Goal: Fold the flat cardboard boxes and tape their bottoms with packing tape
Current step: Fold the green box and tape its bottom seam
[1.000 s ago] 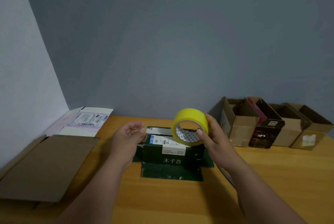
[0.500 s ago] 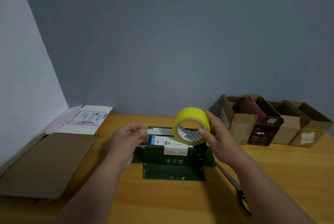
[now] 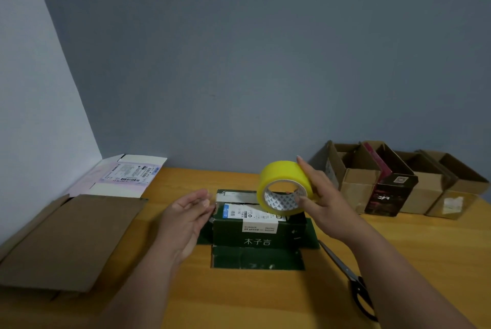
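Now right hand [image 3: 322, 197] grips tape roll [image 3: 284, 187] as before; left hand [image 3: 186, 215] has opened, fingers straight.

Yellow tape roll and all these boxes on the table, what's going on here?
A person is taping up cardboard boxes. The right hand holds the yellow tape roll above a dark green box that sits in the middle of the wooden table. The left hand is beside the box's left end with relaxed fingers, gripping nothing. No strip is pulled out yet. Scissors lie to the right, flat cardboard waits on the left, and a row of folded boxes stands by the wall.
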